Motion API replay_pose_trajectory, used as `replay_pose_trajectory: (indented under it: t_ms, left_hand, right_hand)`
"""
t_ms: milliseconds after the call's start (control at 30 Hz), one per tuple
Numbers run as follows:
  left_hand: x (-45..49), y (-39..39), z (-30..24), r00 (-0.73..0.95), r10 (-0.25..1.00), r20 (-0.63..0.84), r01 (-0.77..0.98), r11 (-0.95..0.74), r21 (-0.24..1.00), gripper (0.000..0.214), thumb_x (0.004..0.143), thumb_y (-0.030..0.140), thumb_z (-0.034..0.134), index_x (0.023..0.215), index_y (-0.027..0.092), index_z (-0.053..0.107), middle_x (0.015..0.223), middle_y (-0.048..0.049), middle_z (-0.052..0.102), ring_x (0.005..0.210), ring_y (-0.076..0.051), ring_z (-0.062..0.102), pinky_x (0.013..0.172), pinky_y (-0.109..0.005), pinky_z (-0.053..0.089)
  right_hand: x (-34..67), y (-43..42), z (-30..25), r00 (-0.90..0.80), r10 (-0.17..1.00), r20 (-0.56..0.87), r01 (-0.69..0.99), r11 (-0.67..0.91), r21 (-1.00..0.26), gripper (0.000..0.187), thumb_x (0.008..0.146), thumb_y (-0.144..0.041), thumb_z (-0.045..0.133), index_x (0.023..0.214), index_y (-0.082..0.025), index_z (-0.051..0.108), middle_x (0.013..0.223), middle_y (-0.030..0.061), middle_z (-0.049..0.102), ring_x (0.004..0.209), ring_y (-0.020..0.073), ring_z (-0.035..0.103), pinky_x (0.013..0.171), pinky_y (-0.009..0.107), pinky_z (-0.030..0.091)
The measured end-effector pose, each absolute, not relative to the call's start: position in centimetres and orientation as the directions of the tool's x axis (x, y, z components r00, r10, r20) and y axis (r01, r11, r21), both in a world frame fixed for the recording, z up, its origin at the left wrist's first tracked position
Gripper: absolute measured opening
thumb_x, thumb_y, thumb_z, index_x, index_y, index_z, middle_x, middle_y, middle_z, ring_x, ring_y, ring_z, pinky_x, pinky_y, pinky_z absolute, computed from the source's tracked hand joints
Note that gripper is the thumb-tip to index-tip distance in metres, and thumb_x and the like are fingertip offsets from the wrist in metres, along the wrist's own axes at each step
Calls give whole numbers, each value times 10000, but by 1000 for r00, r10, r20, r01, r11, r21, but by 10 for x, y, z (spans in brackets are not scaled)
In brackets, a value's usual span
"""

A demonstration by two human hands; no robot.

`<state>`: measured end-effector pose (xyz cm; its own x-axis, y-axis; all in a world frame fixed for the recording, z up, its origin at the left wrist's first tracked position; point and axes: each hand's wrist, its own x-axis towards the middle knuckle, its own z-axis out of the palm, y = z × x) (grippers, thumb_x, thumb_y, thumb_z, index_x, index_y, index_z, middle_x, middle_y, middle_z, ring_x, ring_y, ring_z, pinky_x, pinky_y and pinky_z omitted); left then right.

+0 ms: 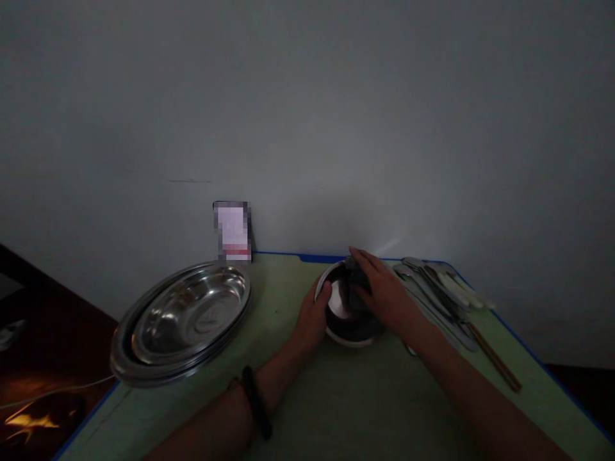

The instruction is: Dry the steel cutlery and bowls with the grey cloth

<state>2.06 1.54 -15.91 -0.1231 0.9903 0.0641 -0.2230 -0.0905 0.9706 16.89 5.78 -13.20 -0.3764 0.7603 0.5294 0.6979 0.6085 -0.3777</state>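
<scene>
Near the back middle of the table, my left hand (312,314) grips a bowl (354,335) with a pale rim and a dark, partly shiny inside. Its thumb hooks over the left rim and the fingers go behind the wall. The bowl is tilted. My right hand (384,288) reaches over the bowl's right side and presses a dark grey cloth-like wad (358,282) against the inside and rim. Dim light and the fingers hide much of the wad, so its exact kind is unclear.
Nested steel basins (192,320) stand on the left of the green table (283,294). On the right lie several metal utensils (432,294), wooden chopsticks (497,358) and white utensils (464,291). A phone (234,230) leans on the wall (307,128) behind the table.
</scene>
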Motion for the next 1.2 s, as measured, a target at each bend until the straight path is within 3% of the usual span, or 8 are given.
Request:
replay_pose_trajectory:
  t_ms: [233, 400, 533, 667, 767, 867, 1000, 1200]
  left_hand:
    - [20, 17, -158, -183, 972, 148, -226, -188, 956, 349, 797, 361, 557, 1097, 203, 638, 1180, -45, 642, 1140, -240, 541, 1016, -365, 355]
    - [20, 20, -161, -400, 912, 84, -305, -219, 927, 368, 813, 373, 530, 1149, 235, 591, 1195, -19, 625, 1159, -224, 527, 1010, -351, 370]
    - [21, 14, -153, -399, 913, 85, -235, -192, 953, 399, 809, 341, 540, 1202, 278, 526, 1186, 4, 618, 1147, -211, 531, 974, -319, 403]
    - [17, 12, -148, -301, 942, 151, -161, -206, 965, 429, 726, 267, 608, 1143, 264, 509, 1072, 5, 636, 1042, -204, 575, 887, -300, 449]
    - [9, 16, -150, -290, 943, 161, -188, -221, 957, 237, 694, 272, 591, 919, 215, 545, 968, 2, 637, 961, -198, 590, 852, -304, 457]
    - [3, 22, -155, -315, 939, 137, -162, -196, 967, 226, 694, 278, 590, 907, 208, 557, 925, 3, 648, 929, -192, 595, 858, -313, 450]
    - [1, 30, -160, -336, 926, 171, -85, -211, 974, 294, 721, 284, 572, 1003, 212, 613, 997, -13, 671, 994, -200, 586, 917, -320, 417]
    - [-1, 35, -161, -360, 929, 84, -230, -176, 957, 305, 692, 258, 572, 976, 186, 655, 974, -31, 702, 955, -225, 619, 882, -351, 450]
  right_hand:
    - [162, 65, -153, -81, 813, 577, 595, 504, -626, 436, 777, -285, 553, 1199, -191, 501, 1132, 114, 626, 1024, 275, 594, 894, 453, 447]
    - [134, 47, -166, 223, 909, 353, 403, 244, -882, 342, 766, -358, 544, 1031, -144, 568, 968, 121, 661, 890, 254, 615, 788, 395, 470]
    - [127, 44, -176, 213, 966, 148, 180, 110, -977, 328, 718, -385, 584, 960, -164, 598, 910, 85, 674, 840, 235, 618, 744, 363, 472]
    - [136, 52, -179, 207, 963, 169, 135, 143, -980, 304, 714, -388, 592, 928, -174, 602, 868, 62, 671, 797, 217, 608, 708, 337, 460]
    - [142, 57, -176, 246, 911, 331, 305, 252, -919, 240, 710, -382, 600, 844, -183, 596, 771, 38, 645, 709, 199, 574, 650, 313, 431]
    - [143, 57, -171, 208, 865, 456, 431, 338, -837, 186, 732, -373, 575, 774, -192, 576, 680, 16, 613, 626, 179, 533, 582, 285, 394]
    - [139, 53, -168, 168, 877, 451, 451, 339, -826, 170, 748, -354, 542, 786, -189, 560, 689, 25, 610, 626, 181, 536, 569, 283, 387]
    - [141, 53, -170, 3, 920, 392, 376, 362, -853, 268, 662, -214, 530, 927, -179, 549, 815, 32, 628, 751, 193, 565, 681, 306, 435]
